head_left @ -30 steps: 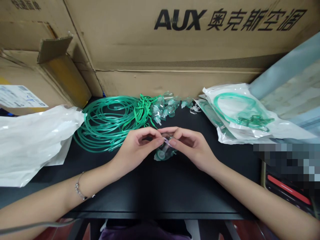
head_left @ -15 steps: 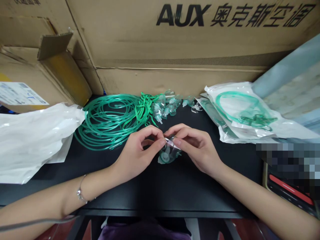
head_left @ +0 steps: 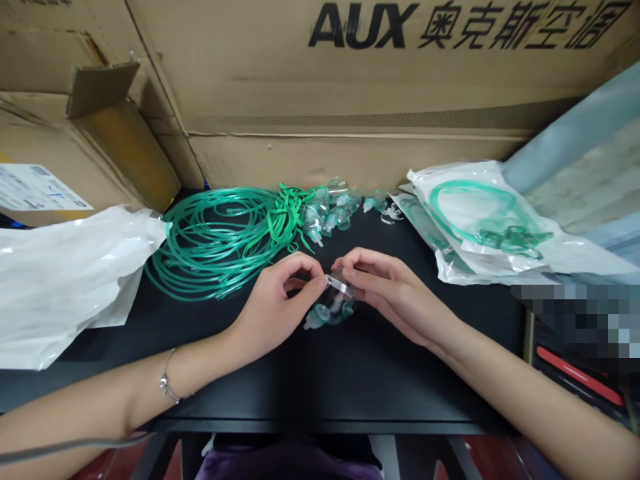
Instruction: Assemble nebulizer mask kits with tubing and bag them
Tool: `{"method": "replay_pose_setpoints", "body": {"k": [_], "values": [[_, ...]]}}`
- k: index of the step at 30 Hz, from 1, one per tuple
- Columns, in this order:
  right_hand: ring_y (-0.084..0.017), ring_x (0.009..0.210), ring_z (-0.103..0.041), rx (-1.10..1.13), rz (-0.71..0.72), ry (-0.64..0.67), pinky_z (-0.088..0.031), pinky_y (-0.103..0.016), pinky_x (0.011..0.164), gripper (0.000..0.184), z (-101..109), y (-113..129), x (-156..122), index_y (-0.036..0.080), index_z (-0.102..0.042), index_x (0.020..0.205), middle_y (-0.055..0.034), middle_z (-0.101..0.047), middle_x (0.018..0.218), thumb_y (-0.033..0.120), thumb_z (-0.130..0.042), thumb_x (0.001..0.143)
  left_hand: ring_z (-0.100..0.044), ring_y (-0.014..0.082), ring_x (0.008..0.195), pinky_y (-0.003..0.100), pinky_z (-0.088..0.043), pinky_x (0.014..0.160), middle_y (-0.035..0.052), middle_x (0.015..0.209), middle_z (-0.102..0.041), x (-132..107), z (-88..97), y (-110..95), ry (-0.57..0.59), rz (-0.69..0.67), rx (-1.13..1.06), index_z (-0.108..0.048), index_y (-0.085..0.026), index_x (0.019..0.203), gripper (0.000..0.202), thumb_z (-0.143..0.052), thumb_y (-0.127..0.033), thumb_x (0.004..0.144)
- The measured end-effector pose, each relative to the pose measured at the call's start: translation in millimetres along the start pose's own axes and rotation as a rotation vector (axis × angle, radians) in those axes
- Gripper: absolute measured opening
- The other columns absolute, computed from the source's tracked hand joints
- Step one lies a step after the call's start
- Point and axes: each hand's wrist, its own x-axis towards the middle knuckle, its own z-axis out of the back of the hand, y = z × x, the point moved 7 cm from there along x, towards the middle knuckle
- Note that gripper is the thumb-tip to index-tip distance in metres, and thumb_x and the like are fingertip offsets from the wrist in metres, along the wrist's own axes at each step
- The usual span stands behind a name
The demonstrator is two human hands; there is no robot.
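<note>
My left hand (head_left: 277,300) and my right hand (head_left: 390,290) meet over the middle of the black table (head_left: 320,380). Both pinch a small clear strip (head_left: 340,285) between thumb and fingers, one at each end. Just below the strip sits a clear green plastic mask piece (head_left: 327,312) with a round port, held at the fingertips. A thin bracelet (head_left: 167,388) is on my left wrist.
A coil of green tubing (head_left: 215,240) lies behind my left hand, with loose green-clear parts (head_left: 330,210) beside it. Sealed bags holding green tubing (head_left: 480,223) lie at the right. A white plastic bag (head_left: 60,280) fills the left side. Cardboard boxes (head_left: 350,87) stand behind.
The hands stayed together and shifted slightly; the mask piece tilted so that its round port points down to the left. The clear strip shows more plainly between the fingertips.
</note>
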Motion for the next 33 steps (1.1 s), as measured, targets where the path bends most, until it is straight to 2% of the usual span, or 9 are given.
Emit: {"method": "replay_pose_setpoints", "body": {"k": [3,6,8,11,15,19,28,31,33], "values": [[-0.008,0.068,-0.057,0.062,-0.093,0.003,-0.047,-0.021,0.066,0.012,2,-4,1,0.016,-0.057,0.067,0.0015,-0.060,0.080,0.016,-0.068,0.066,-0.050,0.0097,0.067,0.021,-0.044,0.062,-0.0013,0.072,-0.051,2,-0.4,3,0.014,0.039,0.015,-0.051,-0.017,0.071,0.009,-0.051,-0.019,0.080],[-0.008,0.068,-0.060,0.134,-0.201,-0.002,-0.049,-0.021,0.070,0.018,6,-13,4,0.016,-0.059,0.077,0.0018,-0.062,0.075,0.007,-0.067,0.064,-0.050,0.0096,0.066,0.021,-0.043,0.061,-0.0017,0.071,-0.051,4,-2.2,7,0.046,0.100,0.033,-0.052,-0.016,0.071,0.009,-0.051,-0.020,0.079],[-0.009,0.068,-0.062,0.177,-0.289,0.010,-0.050,-0.022,0.071,0.019,7,-21,5,0.014,-0.061,0.082,-0.0001,-0.064,0.071,0.007,-0.065,0.066,-0.050,0.0096,0.065,0.021,-0.043,0.060,-0.0019,0.069,-0.051,4,-3.2,10,0.056,0.134,0.031,-0.052,-0.016,0.072,0.009,-0.050,-0.020,0.079],[-0.011,0.067,-0.064,0.204,-0.396,0.076,-0.051,-0.024,0.071,0.006,4,-31,4,0.011,-0.062,0.078,-0.0041,-0.066,0.070,0.013,-0.061,0.072,-0.050,0.0095,0.064,0.022,-0.043,0.059,-0.0022,0.069,-0.051,4,-5.9,14,0.082,0.155,0.010,-0.051,-0.016,0.072,0.009,-0.050,-0.020,0.080],[-0.011,0.063,-0.065,0.143,-0.346,0.070,-0.053,-0.022,0.065,0.006,4,-29,5,0.012,-0.061,0.079,-0.0028,-0.067,0.069,0.015,-0.062,0.073,-0.052,0.0094,0.064,0.022,-0.044,0.060,-0.0022,0.070,-0.052,4,-6.6,11,0.100,0.119,0.025,-0.050,-0.017,0.072,0.009,-0.050,-0.020,0.080],[-0.012,0.062,-0.066,0.123,-0.213,0.021,-0.054,-0.023,0.061,0.016,3,-19,5,0.014,-0.060,0.080,0.0008,-0.067,0.067,0.013,-0.069,0.066,-0.054,0.0102,0.069,0.023,-0.045,0.064,-0.0009,0.075,-0.053,5,-0.3,-3,0.051,-0.048,0.153,-0.052,-0.017,0.072,0.009,-0.050,-0.017,0.081],[-0.010,0.066,-0.065,0.160,-0.076,-0.109,-0.056,-0.027,0.068,0.029,6,-11,0,0.018,-0.059,0.087,0.0037,-0.065,0.067,0.017,-0.074,0.063,-0.059,0.0172,0.089,0.033,-0.046,0.082,0.0053,0.089,-0.065,-9,4.6,-29,-0.115,-0.633,0.494,-0.063,-0.019,0.086,0.010,-0.057,-0.015,0.079],[-0.010,0.067,-0.064,0.169,-0.037,-0.142,-0.056,-0.027,0.068,0.030,8,-9,-1,0.019,-0.058,0.087,0.0047,-0.063,0.066,0.017,-0.074,0.062,-0.057,0.0207,0.095,0.038,-0.044,0.085,0.0053,0.095,-0.066,-11,4.6,-29,-0.169,-0.675,0.616,-0.066,-0.022,0.091,0.016,-0.063,-0.020,0.075],[-0.010,0.066,-0.064,0.161,-0.020,-0.147,-0.055,-0.027,0.067,0.029,9,-8,-1,0.019,-0.058,0.087,0.0047,-0.063,0.067,0.018,-0.073,0.063,-0.056,0.0189,0.088,0.036,-0.046,0.079,0.0043,0.092,-0.065,-11,5.7,-28,-0.207,-0.647,0.647,-0.067,-0.024,0.090,0.015,-0.064,-0.022,0.075]]}}
